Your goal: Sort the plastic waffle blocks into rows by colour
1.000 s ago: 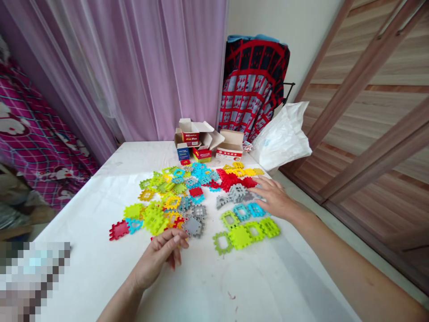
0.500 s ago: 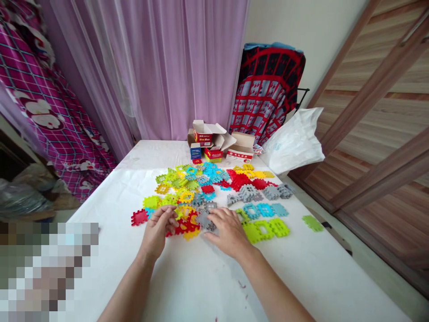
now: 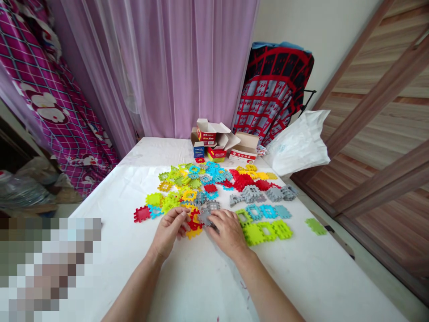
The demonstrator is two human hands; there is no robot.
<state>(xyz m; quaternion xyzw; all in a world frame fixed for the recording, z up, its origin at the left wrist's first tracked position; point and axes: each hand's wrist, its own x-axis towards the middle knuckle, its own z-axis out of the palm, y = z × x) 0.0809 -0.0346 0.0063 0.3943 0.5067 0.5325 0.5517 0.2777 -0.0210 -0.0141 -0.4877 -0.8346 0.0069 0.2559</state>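
Note:
A heap of interlocking plastic tiles [image 3: 201,185] in green, yellow, blue, red and grey lies spread on the white table [image 3: 201,286]. My left hand [image 3: 168,232] rests at the heap's near edge, fingers bunched on a red and yellow tile [image 3: 193,225]. My right hand [image 3: 228,231] is just beside it, fingertips closed on a grey tile [image 3: 204,217]. The two hands almost touch. Right of my right hand lie joined rows of tiles: a green row [image 3: 268,230], a blue row [image 3: 268,210] and a grey row [image 3: 268,193].
Opened small cardboard boxes [image 3: 219,145] stand at the table's far end. A white plastic bag [image 3: 298,143] and a red-black blanket [image 3: 275,85] are at the back right. One green tile [image 3: 315,226] lies near the table's right edge. A single red tile [image 3: 141,214] lies left.
My right hand came from the grey row at the right across to the near middle of the heap. My left hand moved up to meet it. The view shifted left.

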